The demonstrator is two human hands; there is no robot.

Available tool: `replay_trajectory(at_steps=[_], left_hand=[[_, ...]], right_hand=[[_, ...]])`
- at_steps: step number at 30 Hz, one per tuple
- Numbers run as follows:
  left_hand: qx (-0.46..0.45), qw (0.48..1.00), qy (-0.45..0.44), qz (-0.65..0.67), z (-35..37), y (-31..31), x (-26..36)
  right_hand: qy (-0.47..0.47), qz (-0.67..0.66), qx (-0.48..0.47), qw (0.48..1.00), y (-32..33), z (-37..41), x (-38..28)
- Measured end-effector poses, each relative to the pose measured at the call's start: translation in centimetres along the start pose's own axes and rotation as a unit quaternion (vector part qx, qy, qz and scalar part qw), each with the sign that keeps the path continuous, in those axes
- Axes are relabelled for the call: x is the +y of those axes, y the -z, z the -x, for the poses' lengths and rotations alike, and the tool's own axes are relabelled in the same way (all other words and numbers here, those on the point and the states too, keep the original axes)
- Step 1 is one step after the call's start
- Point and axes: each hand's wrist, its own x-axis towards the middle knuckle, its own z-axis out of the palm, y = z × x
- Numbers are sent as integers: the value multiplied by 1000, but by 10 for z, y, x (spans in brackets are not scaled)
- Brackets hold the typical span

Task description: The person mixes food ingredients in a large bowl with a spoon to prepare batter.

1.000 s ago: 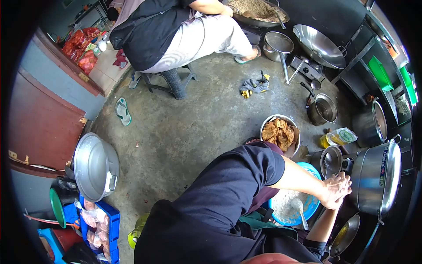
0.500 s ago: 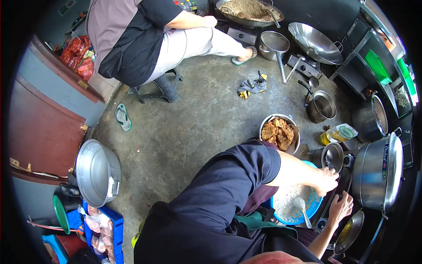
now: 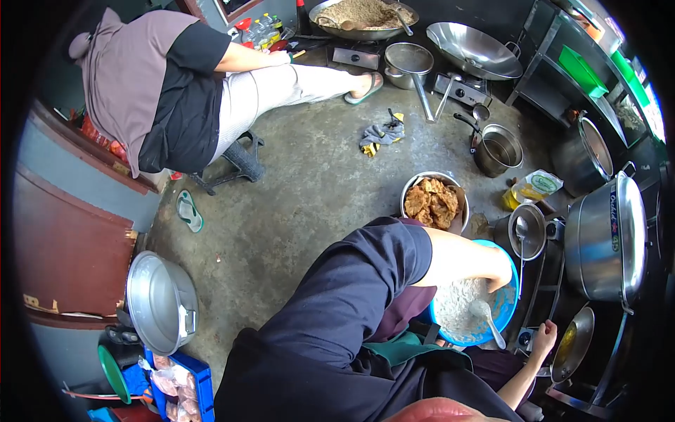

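Observation:
A blue basin (image 3: 512,309) holds a pale, floury mixture (image 3: 458,304), with a spoon (image 3: 485,313) resting in it. My left hand (image 3: 500,277) reaches down inside the basin's upper right part, its fingers hidden from view. To the right of the basin, my right hand (image 3: 544,339) is raised beside the low stove, its fingers curled together with nothing visible in them. Between that hand and the metal rack sits a small pan (image 3: 582,341) with yellow liquid. A pot (image 3: 536,232) with a ladle (image 3: 521,228) in it stands just above right of the basin.
Fried pieces fill a bowl (image 3: 434,202) above the basin. A large lidded pot (image 3: 594,239) stands at right, an oil pouch (image 3: 538,188) nearby. Another person (image 3: 140,77) sits on a stool (image 3: 242,165) at upper left. A metal tub (image 3: 158,302) is at left.
My left hand has moved from beside the pot's ladle down into the basin. My right hand's fingers have curled from a looser spread. The view has shifted, showing more of the other person.

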Motion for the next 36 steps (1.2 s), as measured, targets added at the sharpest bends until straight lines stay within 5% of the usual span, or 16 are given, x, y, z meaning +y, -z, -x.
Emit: replay_trajectory(at_steps=[5,11,14,16,20,22,24,25,30,31,33,35,36], left_hand=[[2,1000,-18,-23,12,5,0],[60,997,-48,-31,42,17,8],[220,966,-134,-2,49,22,10],[405,884,-234,11,58,24,11],[548,758,-353,-2,104,59,27],[622,674,-399,11,126,67,43],[670,585,-456,42,145,74,64],[680,546,-487,58,155,77,76],[701,496,-502,105,185,77,110],[728,406,-537,130,172,81,120],[756,338,-537,163,162,81,132],[756,338,-529,186,157,77,138],[721,400,-535,183,161,77,130]], right_hand=[[85,6,-23,996,-12,3,-28],[75,-2,-61,995,-15,4,-40],[58,-7,-74,996,-12,4,-46],[60,-18,-74,995,-11,4,-49],[80,-3,-63,995,-8,7,-61],[172,-19,-41,984,-10,10,-57],[92,-49,-88,991,-4,11,-65],[132,-37,-60,989,-10,13,-62],[174,3,-126,977,-21,15,-60],[183,2,-145,972,-22,17,-59],[177,4,-197,964,-19,25,-69],[171,29,-237,956,-20,31,-73],[171,46,-255,951,-23,34,-72]])
